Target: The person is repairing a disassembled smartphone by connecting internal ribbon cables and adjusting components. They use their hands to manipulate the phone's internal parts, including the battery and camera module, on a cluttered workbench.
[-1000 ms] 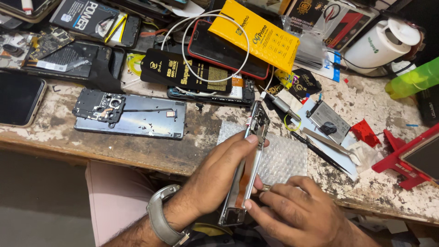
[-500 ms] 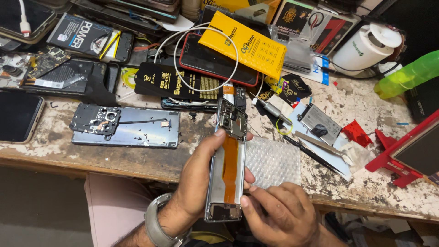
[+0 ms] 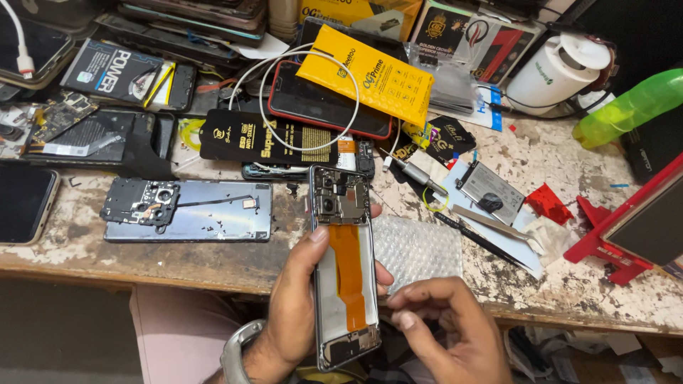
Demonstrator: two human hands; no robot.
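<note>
Since 0.5 s ago the opened phone (image 3: 345, 267) has turned a little more face-up toward the camera, and the right hand (image 3: 445, 327) has slid off its lower edge to sit just beside it.

The phone stands lengthwise above the bench edge, gripped by the left hand (image 3: 295, 306), thumb on its left rim and fingertips showing at its right rim. Its back is off: the camera board at the top, an orange flex ribbon (image 3: 348, 274) down the middle and a small board at the bottom all lie exposed. The battery bay looks empty, so stripping seems well along; the boards and ribbon are still in place.

The right hand is loosely curled, fingertips pinched together; whether they hold a small part I cannot tell.

On the bench (image 3: 213, 259) lie a detached back cover (image 3: 188, 211), a sheet of bubble wrap (image 3: 416, 249) and a loose battery (image 3: 491, 192).

The phone's bottom end is partly cut off, and any screws are too small to make out.
</note>
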